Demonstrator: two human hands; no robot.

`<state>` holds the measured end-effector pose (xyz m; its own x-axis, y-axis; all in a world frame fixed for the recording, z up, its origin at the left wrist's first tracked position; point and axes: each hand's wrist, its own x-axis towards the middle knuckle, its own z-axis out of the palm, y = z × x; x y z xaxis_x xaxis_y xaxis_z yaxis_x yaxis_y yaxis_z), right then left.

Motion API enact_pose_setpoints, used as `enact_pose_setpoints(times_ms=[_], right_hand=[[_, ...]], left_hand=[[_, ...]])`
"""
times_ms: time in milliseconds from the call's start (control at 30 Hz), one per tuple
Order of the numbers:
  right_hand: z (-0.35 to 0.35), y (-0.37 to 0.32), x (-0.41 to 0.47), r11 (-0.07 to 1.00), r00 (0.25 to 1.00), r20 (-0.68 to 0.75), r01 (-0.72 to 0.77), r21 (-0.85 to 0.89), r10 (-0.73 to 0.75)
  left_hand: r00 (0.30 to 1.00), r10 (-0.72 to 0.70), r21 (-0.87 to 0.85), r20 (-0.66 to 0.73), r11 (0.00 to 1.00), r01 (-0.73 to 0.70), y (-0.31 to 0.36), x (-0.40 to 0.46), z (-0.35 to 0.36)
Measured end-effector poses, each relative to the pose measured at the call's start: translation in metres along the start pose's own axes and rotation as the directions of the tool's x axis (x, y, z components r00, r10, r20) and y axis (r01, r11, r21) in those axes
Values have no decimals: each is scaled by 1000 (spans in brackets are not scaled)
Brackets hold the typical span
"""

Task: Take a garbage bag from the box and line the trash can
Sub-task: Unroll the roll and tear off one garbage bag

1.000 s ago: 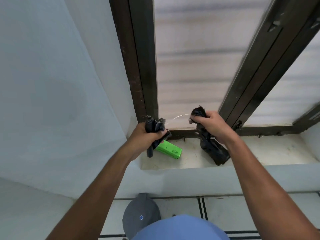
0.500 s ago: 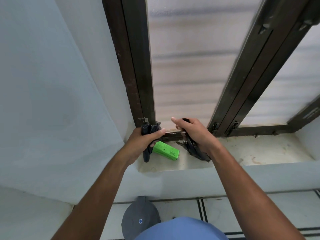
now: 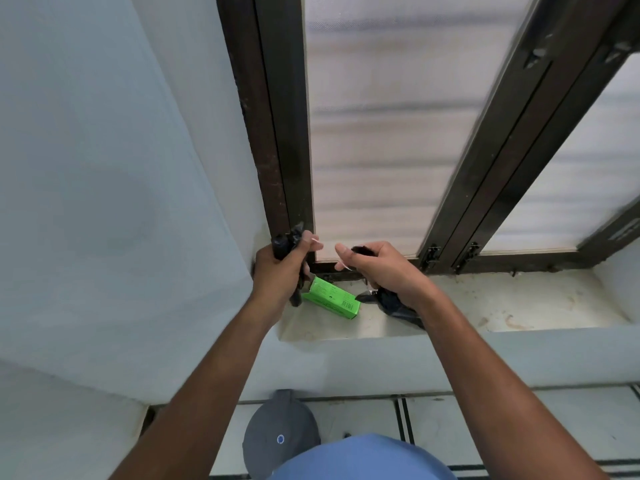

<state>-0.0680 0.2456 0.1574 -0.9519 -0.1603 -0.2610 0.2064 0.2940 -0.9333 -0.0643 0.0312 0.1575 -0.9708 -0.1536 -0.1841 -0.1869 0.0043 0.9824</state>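
A green garbage-bag box lies on its side on the window ledge. My left hand is closed around a bunch of black garbage bags, held just left of the box, with a thin pale strip at its thumb. My right hand grips a single black garbage bag that hangs crumpled below the palm onto the ledge, right of the box. The two hands are a short gap apart. A dark grey round trash can lid shows on the floor below, partly hidden by my blue shirt.
The stained ledge runs right under a dark-framed frosted window. A pale wall closes in on the left. Tiled floor with dark lines lies below the ledge.
The hands have come closer together and lower, toward the ledge. The bag in my right hand is now more bunched. The strand that stretched between the hands is no longer taut.
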Motion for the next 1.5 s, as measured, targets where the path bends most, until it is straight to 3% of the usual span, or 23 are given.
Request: enact_pose_setpoints(times_ms=[67,133,233,333,400,500,633,833,1100,1167,1267,1367,1500], right_hand=[[2,1,-1,997,999,20,27,76,-28],[6,4,0,972,1000,29,3,236,-10],[12,4,2,951,1000,-25,-6,310,15],[26,2,2,957,989,-149,44,286,-1],[36,6,10,953,965,-256,128,274,-56],[46,13,19,956,932,-337,212,202,-135],[52,19,24,961,917,-372,220,166,-146],[64,26,37,964,916,-376,215,157,-143],[81,34,55,980,907,-400,181,79,-135],[77,38,57,988,899,-424,147,53,-112],[47,69,60,998,852,-522,-16,58,44],[31,83,54,999,896,-443,-2,36,18],[39,59,53,983,916,-401,94,157,-23]], left_hand=[[986,-74,-355,148,927,123,5,-1,1],[957,-104,-506,271,831,233,5,-3,1],[938,-84,-435,335,870,233,0,-4,0],[949,-60,-167,310,979,117,-8,-7,3],[963,-71,1,260,997,73,-10,-9,9],[951,-111,99,287,991,85,-7,-6,10],[880,-128,72,458,992,106,3,-3,1],[927,-53,-49,371,996,77,-12,-7,1],[964,-37,-54,265,997,53,-23,-15,-3],[952,-15,-107,305,993,50,-18,-22,-6],[890,123,-284,439,959,8,6,-36,-14],[892,200,-214,405,969,-119,25,-27,-14],[949,26,-234,314,971,50,6,-4,-1]])
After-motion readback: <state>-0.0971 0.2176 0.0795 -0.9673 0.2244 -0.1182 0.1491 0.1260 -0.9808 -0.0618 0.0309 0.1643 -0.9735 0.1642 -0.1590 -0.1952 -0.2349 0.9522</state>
